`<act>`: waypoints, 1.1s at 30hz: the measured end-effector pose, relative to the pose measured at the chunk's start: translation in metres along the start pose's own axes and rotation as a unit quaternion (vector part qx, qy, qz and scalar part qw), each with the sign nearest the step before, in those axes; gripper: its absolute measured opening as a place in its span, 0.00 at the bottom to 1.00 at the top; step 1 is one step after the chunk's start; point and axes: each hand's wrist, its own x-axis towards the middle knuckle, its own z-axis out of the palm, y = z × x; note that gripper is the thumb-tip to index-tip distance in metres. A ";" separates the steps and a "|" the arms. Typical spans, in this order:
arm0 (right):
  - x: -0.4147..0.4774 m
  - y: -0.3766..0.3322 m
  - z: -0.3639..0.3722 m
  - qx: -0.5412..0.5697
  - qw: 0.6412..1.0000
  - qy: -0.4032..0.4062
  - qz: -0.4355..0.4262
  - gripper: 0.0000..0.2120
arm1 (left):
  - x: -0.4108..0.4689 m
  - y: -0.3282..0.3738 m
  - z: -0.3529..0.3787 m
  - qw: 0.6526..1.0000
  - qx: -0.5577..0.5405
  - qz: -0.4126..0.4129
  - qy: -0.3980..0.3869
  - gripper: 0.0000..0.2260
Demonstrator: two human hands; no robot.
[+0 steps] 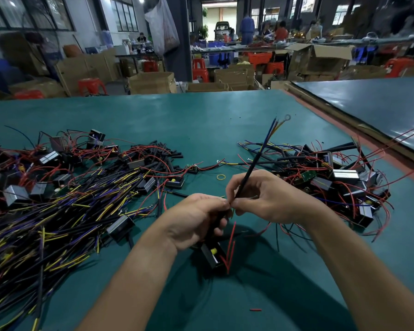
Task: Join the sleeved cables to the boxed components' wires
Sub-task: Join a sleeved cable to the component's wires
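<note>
My left hand [196, 218] and my right hand [263, 197] meet fingertip to fingertip over the green table [177, 120]. The right hand pinches a black sleeved cable [256, 161] that rises up and away, ending in blue and yellow wires and a ring terminal. In my left hand are the wires of a black boxed component [212, 255], which hangs just below that hand with red wires [230, 247] trailing from it. The exact joint between the fingertips is hidden.
A large heap of sleeved cables with yellow and purple wires [65, 211] covers the table's left. Boxed components with red wires pile up at the right [339, 177] and far left [58, 158]. A yellow rubber band [221, 176] lies ahead; a red sleeve scrap [255, 309] lies near me.
</note>
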 end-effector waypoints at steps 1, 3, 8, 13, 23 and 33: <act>0.000 0.000 0.000 -0.004 1.000 -0.003 -0.001 0.08 | 0.001 -0.001 0.000 1.000 -0.005 -0.003 -0.003 0.09; 0.000 -0.001 -0.001 -0.008 1.000 0.000 -0.008 0.07 | 0.002 -0.001 0.000 1.000 -0.019 -0.002 0.000 0.09; 0.002 0.001 -0.001 0.035 0.999 0.038 0.007 0.04 | 0.003 0.000 -0.004 0.999 -0.028 0.036 0.016 0.05; 0.003 0.005 -0.001 0.053 0.997 0.043 0.033 0.05 | 0.004 0.001 -0.006 0.998 -0.053 0.022 0.035 0.05; 0.001 0.002 -0.002 0.061 0.998 0.013 0.034 0.04 | 0.002 0.000 -0.005 0.999 -0.001 0.043 0.019 0.04; 0.000 -0.001 0.000 0.084 0.995 0.016 0.046 0.09 | 0.000 0.002 -0.004 0.999 -0.004 0.040 0.027 0.05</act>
